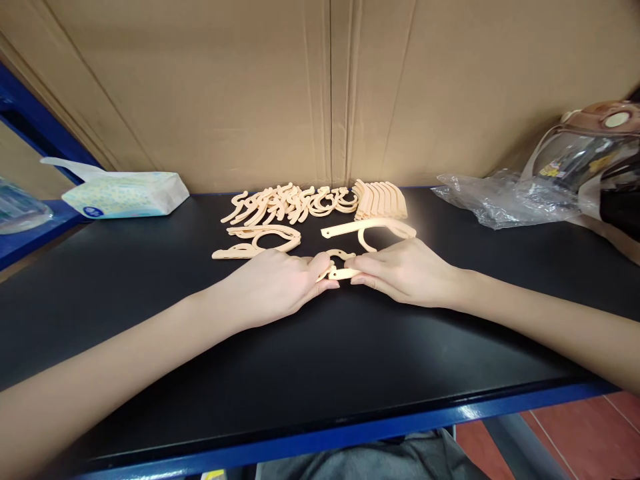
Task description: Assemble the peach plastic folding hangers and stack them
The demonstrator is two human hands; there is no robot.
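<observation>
Near the middle of the black table, both my hands pinch small beige plastic hanger parts close together. My left hand (280, 283) is closed, thumb and fingers round a part that they mostly cover. Between the fingertips shows the end of a hanger arm (344, 274) with a hole in it, held by my closed right hand (413, 272). A curved hook piece (341, 254) sits just above that arm. Beyond my left hand lie folded hangers (265, 231). Past my right hand rests another hanger arm with a curved hook (350, 229).
Loose hooks and arms (280, 203) lie at the back beside a neat row of hanger arms (381, 200). A tissue pack (127, 193) stands left. Clear plastic bags (493, 197) and a bottle (575, 157) stand right. Cardboard (225, 93) walls the back; a blue edge (350, 437) runs in front.
</observation>
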